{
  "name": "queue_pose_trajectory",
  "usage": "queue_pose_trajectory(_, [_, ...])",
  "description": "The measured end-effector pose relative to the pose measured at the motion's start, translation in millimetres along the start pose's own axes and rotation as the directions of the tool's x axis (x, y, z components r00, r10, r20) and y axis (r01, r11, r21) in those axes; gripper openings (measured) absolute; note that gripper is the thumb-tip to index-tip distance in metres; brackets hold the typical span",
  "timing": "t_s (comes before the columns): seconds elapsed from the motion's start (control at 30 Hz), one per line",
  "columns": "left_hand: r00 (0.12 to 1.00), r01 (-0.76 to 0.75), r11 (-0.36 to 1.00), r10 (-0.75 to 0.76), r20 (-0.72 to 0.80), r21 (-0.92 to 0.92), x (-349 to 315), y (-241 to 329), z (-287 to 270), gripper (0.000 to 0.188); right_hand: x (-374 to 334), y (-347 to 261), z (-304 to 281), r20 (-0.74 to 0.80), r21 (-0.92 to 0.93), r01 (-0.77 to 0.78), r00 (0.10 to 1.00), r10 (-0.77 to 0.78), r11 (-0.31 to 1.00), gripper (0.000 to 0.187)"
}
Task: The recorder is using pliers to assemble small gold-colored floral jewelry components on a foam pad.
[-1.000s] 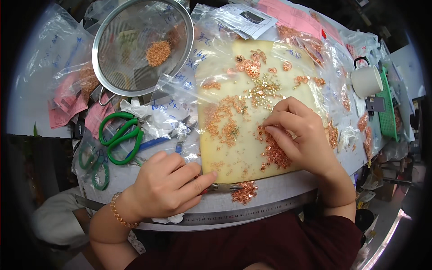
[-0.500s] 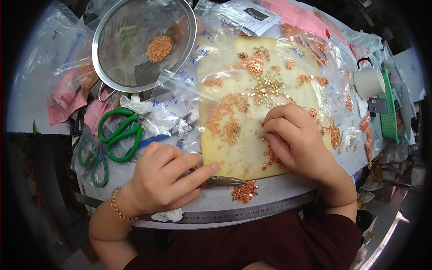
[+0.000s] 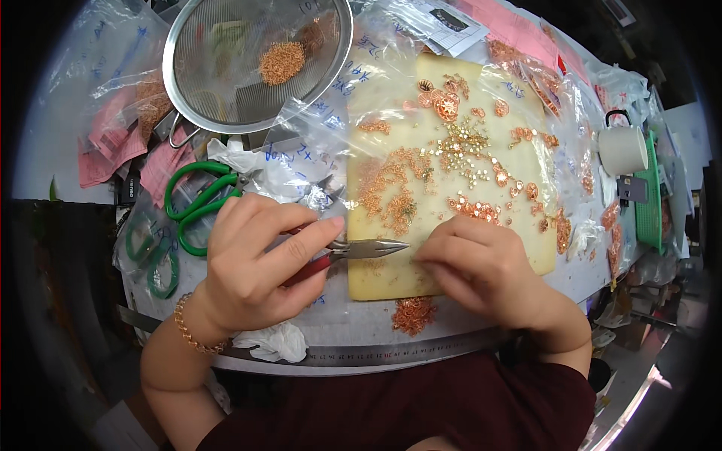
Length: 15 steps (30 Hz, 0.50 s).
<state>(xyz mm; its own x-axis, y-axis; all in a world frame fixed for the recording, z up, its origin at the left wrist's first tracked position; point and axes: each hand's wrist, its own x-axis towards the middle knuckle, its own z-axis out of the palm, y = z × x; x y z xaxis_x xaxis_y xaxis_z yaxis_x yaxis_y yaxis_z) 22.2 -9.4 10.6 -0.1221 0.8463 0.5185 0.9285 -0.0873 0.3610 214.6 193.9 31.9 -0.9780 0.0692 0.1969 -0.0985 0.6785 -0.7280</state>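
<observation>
Coppery bits (image 3: 413, 316) are piled just off the yellow mat's (image 3: 376, 287) near edge. Left hand's (image 3: 267, 259) clamped round red-handled pliers (image 3: 372, 249), tips over the mat; right hand's (image 3: 481, 263) fingertips are pinched together above it, can't tell if on anything. Sieve's (image 3: 233, 90) off the mat's far left.

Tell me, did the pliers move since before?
Yes. The pliers moved forward: their tip, earlier outside the near edge of the yellow mat, is now over it.

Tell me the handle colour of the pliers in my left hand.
The pliers' handles are red, showing best in the head view.
</observation>
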Motion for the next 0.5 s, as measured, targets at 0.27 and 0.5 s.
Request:
queue_pose_trajectory(0.27, [1.000,0.023,1.000,-0.023,-0.012,-0.018,-3,-3,0,0.054,5,-7,3,0.187,-0.077,-0.132,0.972,0.144,0.988,0.015])
queue_pose_trajectory(0.5, [1.000,0.011,0.999,-0.011,-0.001,-0.041,-3,-4,-2,0.055,13,-21,6,0.172,-0.067,-0.343,0.921,0.350,0.937,0.016])
